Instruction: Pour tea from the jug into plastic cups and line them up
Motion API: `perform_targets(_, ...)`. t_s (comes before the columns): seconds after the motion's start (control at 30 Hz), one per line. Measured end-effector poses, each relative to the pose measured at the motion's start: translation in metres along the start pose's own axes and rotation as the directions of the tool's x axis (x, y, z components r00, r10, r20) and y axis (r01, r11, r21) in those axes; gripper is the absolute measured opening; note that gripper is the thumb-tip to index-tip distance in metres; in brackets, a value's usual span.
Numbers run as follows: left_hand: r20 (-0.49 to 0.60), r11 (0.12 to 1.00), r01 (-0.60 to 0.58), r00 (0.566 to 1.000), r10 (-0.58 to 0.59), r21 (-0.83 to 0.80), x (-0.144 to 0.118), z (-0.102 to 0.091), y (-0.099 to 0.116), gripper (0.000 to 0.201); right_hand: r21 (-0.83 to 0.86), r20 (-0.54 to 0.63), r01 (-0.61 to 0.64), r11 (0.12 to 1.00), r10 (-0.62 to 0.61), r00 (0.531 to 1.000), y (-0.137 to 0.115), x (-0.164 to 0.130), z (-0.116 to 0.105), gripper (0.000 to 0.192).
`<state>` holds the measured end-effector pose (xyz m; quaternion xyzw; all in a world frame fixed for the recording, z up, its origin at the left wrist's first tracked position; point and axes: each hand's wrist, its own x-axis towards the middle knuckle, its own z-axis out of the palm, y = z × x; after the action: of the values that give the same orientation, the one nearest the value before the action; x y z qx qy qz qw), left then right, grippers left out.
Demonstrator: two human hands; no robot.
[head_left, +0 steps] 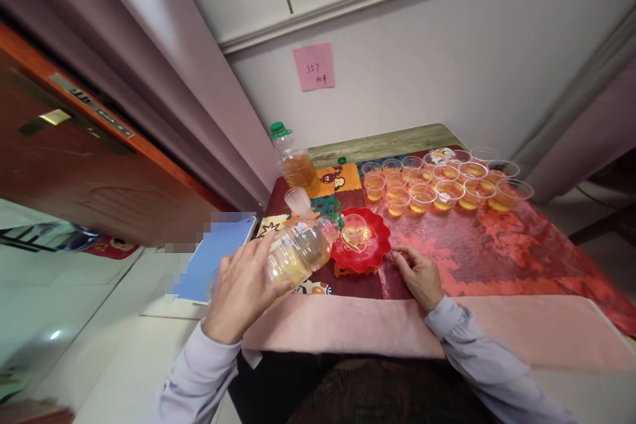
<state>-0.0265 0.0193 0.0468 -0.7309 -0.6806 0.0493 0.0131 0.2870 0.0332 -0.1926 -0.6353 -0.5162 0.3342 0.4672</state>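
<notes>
My left hand [242,288] grips a clear plastic bottle [298,248] of amber liquid, tilted on its side with its neck over a small clear cup [354,228]. That cup stands on a red scalloped plate [368,253]. Just right of the plate's edge, my right hand [418,273] rests on the red tablecloth [497,245] with fingers loosely curled, holding nothing. Several clear cups [437,184] filled with amber liquid stand in rows at the far side of the table.
A second bottle [294,162] with a green cap stands at the table's far left, an empty cup [297,199] in front of it. A blue board [218,258] lies left of the table. A pink note [313,66] hangs on the wall; a wooden door [74,159] is left.
</notes>
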Motion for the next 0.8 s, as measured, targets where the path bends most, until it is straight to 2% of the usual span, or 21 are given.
perform_targets(0.33, -0.020, 1.000, -0.014, 1.000, 0.014, -0.007, 0.0004, -0.0027, 0.0019, 0.080, 0.012, 0.004, -0.018, 1.000, 0.018, 1.000, 0.0004, -0.0001, -0.0002, 0.043)
perform_targets(0.8, -0.014, 1.000, -0.010, 1.000, 0.010, 0.022, 0.0014, -0.0029, 0.0030, 0.086, 0.025, -0.001, -0.021, 0.999, 0.021, 1.000, -0.0014, -0.0003, 0.0001, 0.047)
